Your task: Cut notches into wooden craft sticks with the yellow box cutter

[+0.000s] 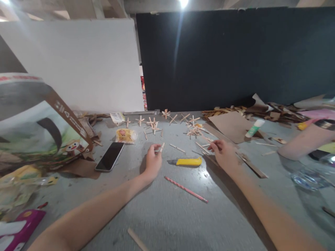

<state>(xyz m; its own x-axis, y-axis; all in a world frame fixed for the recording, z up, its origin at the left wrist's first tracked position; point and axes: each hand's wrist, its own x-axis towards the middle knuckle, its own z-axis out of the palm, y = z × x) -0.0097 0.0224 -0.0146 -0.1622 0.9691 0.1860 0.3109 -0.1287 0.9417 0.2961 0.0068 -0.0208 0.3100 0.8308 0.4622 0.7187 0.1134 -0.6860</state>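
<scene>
My left hand (154, 161) is closed around a short, flat wooden craft stick (162, 147) that points up from the fingers. To the right, my right hand (222, 153) pinches what looks like a thin craft stick (206, 138) beside other loose sticks; its fingertips partly hide it. Between the hands lie a single craft stick (177, 148) and a yellow utility knife (188, 161) with its blade out to the left. Nearer to me is a pink striped pencil (186, 189). Beyond the hands, several sticks form crossed, star-like shapes (151, 122).
At left are a phone (110, 157), a wrapped snack (126, 136) and a large printed bag (44, 118). Cardboard (232, 125), a glue stick (254, 128), a pink bottle (305, 141) and clear plastic (309, 178) lie at right. A black panel (225, 59) stands behind.
</scene>
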